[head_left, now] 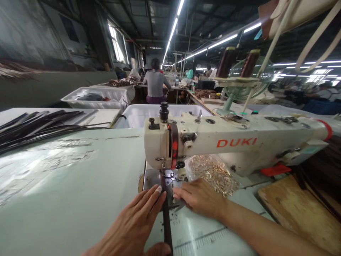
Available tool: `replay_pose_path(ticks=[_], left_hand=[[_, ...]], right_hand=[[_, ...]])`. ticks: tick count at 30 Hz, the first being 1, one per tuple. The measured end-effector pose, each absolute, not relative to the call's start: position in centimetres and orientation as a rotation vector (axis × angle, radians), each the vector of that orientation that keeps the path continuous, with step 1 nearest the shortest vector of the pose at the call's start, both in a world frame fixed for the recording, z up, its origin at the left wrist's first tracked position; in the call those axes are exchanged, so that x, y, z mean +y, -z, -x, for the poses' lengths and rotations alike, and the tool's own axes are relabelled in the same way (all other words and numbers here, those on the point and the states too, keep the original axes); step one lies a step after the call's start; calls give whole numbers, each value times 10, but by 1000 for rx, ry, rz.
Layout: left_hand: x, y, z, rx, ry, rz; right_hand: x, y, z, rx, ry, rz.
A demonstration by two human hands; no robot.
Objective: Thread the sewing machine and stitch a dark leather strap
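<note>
A dark strap [166, 220] is pressed flat on the pale green table [80, 185] under the sewing machine [234, 144], flanked by the left hand [133, 224] and right hand [199, 197], fingers extended. A long workshop is lit by ceiling tubes [173, 28].

1. Bag of gold metal fittings [213, 173] under the machine arm.
2. Pile of dark straps [39, 124] far left on the bench [80, 185].
3. White bins [96, 97] behind the bench; one holds dark stuff.
4. Green fan [247, 83] and two brown thread cones [226, 62] at back right.
5. Wood board [301, 209] near right.
6. Person in grey top [156, 85] seated far back, facing away.
</note>
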State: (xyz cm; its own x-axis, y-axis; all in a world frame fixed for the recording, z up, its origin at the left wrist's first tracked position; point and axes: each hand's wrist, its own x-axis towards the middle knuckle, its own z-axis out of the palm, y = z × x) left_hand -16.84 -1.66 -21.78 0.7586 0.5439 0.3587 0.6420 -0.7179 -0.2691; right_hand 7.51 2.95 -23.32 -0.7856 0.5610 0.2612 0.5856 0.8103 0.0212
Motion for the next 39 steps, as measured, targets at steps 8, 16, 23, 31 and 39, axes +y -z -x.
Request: replay_pose_path(ticks=[8,16,23,31,39], left_hand=[[-16,218,173,-861,436,2547],[-9,215,173,-930,534,2566],[-2,222,177,-951,483,2636],[-2,234,182,-1072,441,2699],[-2,238,182,-1093,505,2715]], right_hand=[[26,231,-76,-2739,3,957],[16,223,-70,-2792,-62,1041],[20,219,-76,-2852,-224,998],[19,216,-76,-2786,-383,997],[20,227,-67,-2825,-268,908]])
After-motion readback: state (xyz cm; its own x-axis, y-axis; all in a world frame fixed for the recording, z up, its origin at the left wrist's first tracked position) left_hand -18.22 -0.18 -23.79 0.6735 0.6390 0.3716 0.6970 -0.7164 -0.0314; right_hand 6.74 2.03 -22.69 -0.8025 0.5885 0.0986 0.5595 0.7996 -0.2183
